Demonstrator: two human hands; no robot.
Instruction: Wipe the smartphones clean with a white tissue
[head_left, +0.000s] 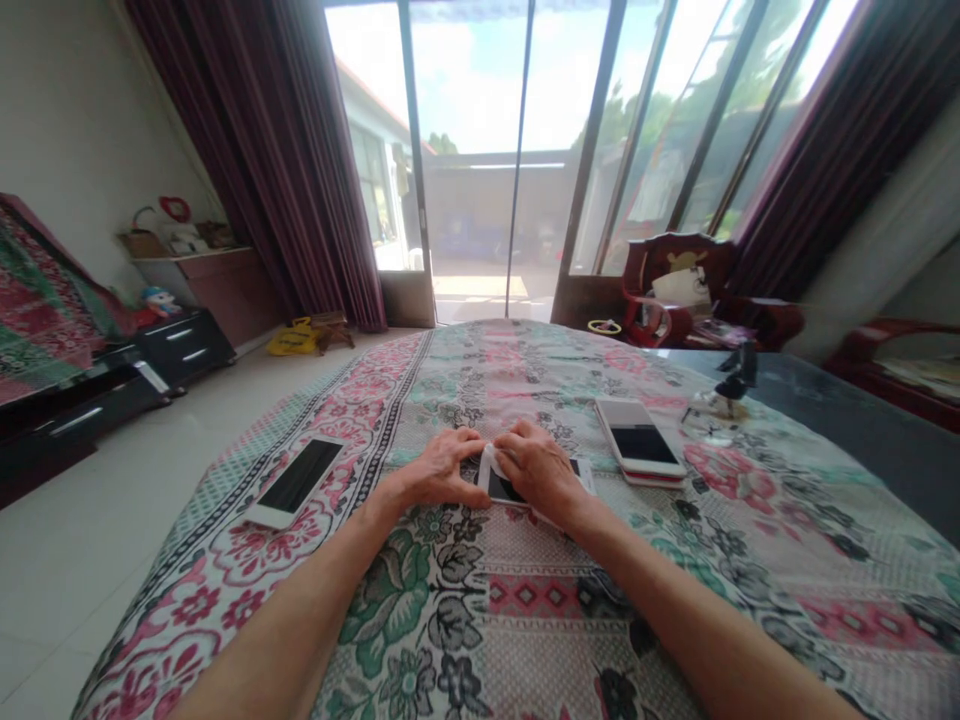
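1. Cloth-covered worktop (532, 550): fills the lower frame.
2. Left hand (442, 468), centre: grip closed around the phone's (502, 489) left end.
3. Right hand (538, 466): grip pinching white tissue (490, 453).
4. Phone: flat at frame centre.
5. Tissue: at phone's left end.

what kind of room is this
Probably a living room in a home: purple curtains frame glass doors, a carved wooden chair stands near them, and a flowered cloth covers the table.

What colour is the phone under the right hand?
White around a dark screen; the phone shows best in the head view, partly hidden by the right hand.
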